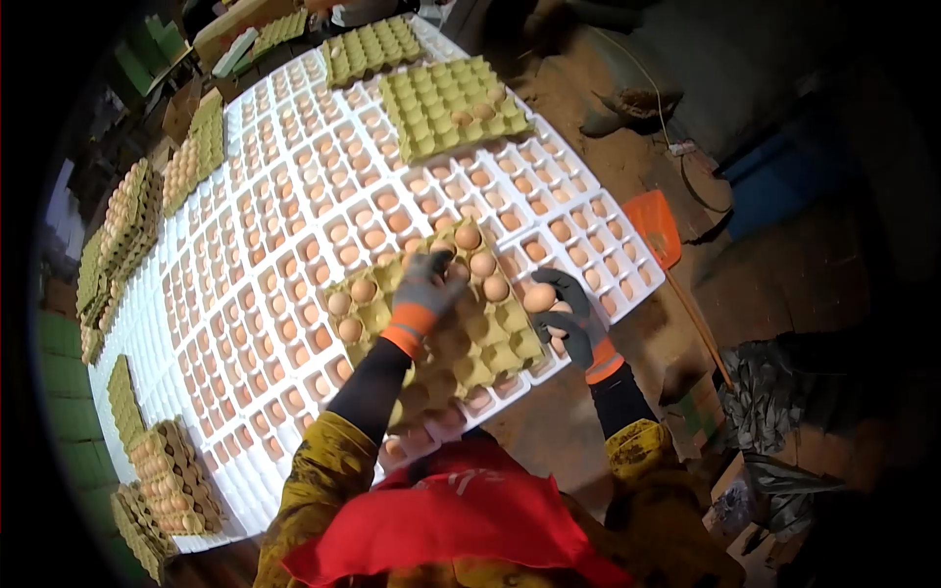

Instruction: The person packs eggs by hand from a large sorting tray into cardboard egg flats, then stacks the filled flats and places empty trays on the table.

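Note:
My left hand (428, 290), in a grey glove with an orange cuff, reaches over a yellowish pulp egg tray (470, 338). Its fingers curl around an egg that they partly cover. Brown eggs (482, 264) sit in cups along the tray's far right side, and a few more lie at its left end; many cups between are bare. Just off the tray's right edge, my gloved right hand (580, 326) is closed around several eggs (539, 298), one showing at the fingertips and others against the palm. The tray rests on white compartment trays (510, 235) filled with eggs.
Two more pulp trays (436, 103) lie on the white trays at the far end, the nearer holding a few eggs. Stacks of egg-filled pulp trays (172, 475) stand along the left edge. An orange shovel (655, 227) is right of the table. Dark sacks (627, 88) lie beyond.

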A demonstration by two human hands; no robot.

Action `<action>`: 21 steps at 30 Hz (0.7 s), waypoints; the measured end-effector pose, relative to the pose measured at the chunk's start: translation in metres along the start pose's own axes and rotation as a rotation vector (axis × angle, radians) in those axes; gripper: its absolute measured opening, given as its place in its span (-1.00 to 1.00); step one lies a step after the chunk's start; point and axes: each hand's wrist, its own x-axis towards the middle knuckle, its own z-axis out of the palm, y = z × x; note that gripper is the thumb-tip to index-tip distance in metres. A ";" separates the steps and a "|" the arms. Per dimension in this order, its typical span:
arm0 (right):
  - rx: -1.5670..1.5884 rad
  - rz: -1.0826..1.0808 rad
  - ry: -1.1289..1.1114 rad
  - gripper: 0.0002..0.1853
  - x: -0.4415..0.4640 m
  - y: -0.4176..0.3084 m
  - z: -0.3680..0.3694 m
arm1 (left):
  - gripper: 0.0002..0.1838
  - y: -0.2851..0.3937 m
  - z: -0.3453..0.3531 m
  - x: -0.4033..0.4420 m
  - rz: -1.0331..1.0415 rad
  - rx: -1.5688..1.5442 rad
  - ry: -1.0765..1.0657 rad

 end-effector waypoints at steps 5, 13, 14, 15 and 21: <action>-1.181 -0.288 -0.084 -0.37 0.038 0.002 0.019 | -0.62 0.013 0.006 0.014 0.298 0.632 -0.243; -1.626 -0.226 0.016 -0.54 0.049 0.018 0.029 | -0.62 0.035 0.004 0.025 0.314 0.587 -0.101; -1.451 -0.230 0.082 -0.53 0.040 0.014 0.026 | -0.63 0.034 0.011 0.030 0.350 0.558 -0.123; -1.277 -0.243 0.139 -0.51 0.032 0.011 0.022 | -0.63 0.031 0.018 0.036 0.384 0.531 -0.138; -0.965 -0.381 0.341 -0.47 -0.015 0.021 0.007 | -0.78 0.022 0.054 0.059 0.400 0.967 -0.395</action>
